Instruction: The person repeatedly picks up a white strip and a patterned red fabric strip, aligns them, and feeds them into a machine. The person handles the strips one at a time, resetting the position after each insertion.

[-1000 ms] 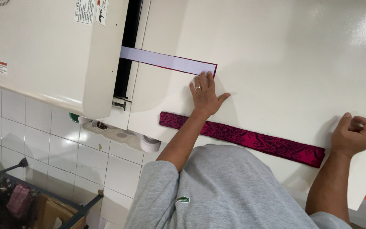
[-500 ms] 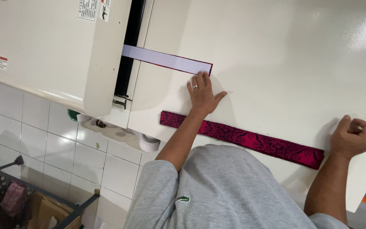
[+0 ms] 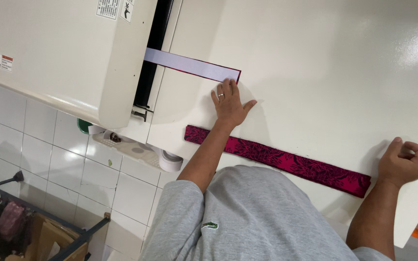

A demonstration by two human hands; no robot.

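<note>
Head view, frame rotated; the person's grey shirt fills the lower centre.

Left hand [image 3: 231, 104]: flat on the cream work table [image 3: 325, 63], palm down, fingers spread a little, thumb out to the right. A ring shows on one finger. The fingertips [image 3: 226, 83] sit just below the free end of a white strip [image 3: 189, 65], touching its edge or very nearly; the angle makes it hard to say which. The strip runs from centre frame up and left into the dark slot of a cream machine [image 3: 59, 53] that takes up the upper left. A thin dark red edge shows along the strip's upper side and end.

Right hand [image 3: 405, 162]: at the right edge of the frame, fingers curled in at the table's edge, ring visible. Whether it pinches anything, I cannot tell.

Magenta patterned strip [image 3: 276, 159]: lies flat on the table, slanting from centre down to the right, below the left hand and crossed by that forearm. Its lower right end stops just short of the right hand.

Left of frame: white wall tiles [image 3: 35, 159], a tape roll [image 3: 170, 159] on a small shelf under the machine.
</note>
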